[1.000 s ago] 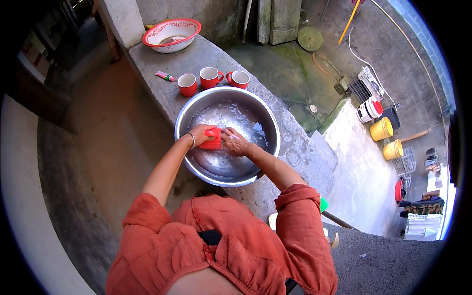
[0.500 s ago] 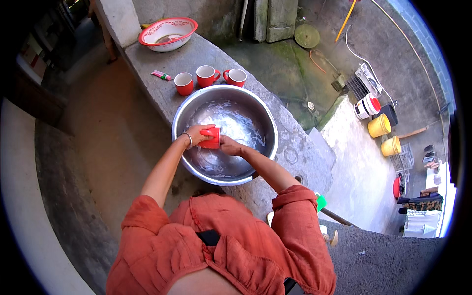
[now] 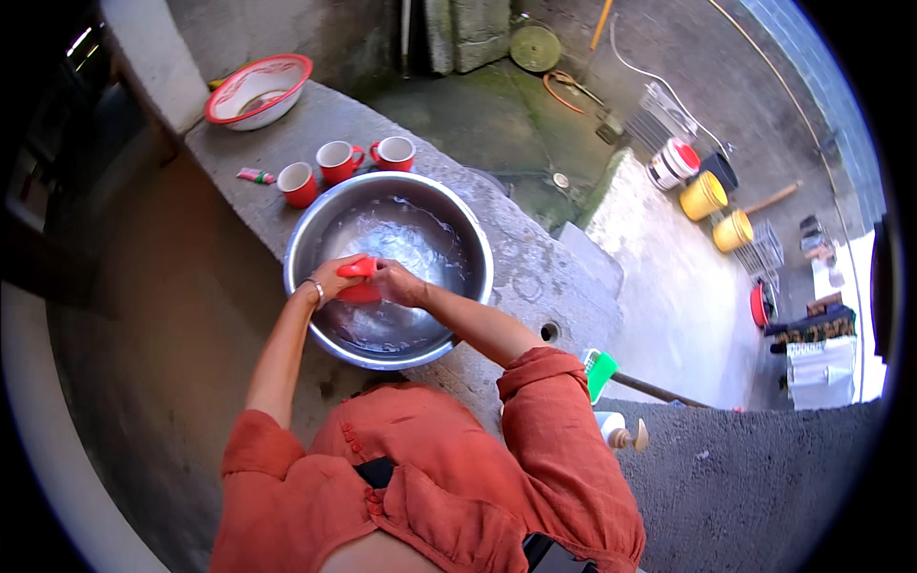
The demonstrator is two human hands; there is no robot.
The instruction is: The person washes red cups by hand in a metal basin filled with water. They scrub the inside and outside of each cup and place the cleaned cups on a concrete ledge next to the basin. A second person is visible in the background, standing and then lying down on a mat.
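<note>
A large steel basin (image 3: 304,250) with water stands on a concrete ledge (image 3: 535,277). Over the water, my left hand (image 3: 332,278) grips a red cup (image 3: 362,282). My right hand (image 3: 398,283) presses against the cup's other side, fingers curled on it. Both forearms reach in from below, out of orange sleeves. A bracelet is on my left wrist.
Three red cups (image 3: 339,160) with white insides stand on the ledge behind the basin, beside a small wrapped packet (image 3: 255,176). A red-rimmed white bowl (image 3: 258,91) sits at the ledge's far end. A green scrubber (image 3: 600,371) and a bottle (image 3: 614,432) lie near my right elbow. Yellow buckets (image 3: 716,210) stand below.
The hands and red cup have stayed over the basin, with the right hand shifting slightly against the cup. The view has shifted a little.
</note>
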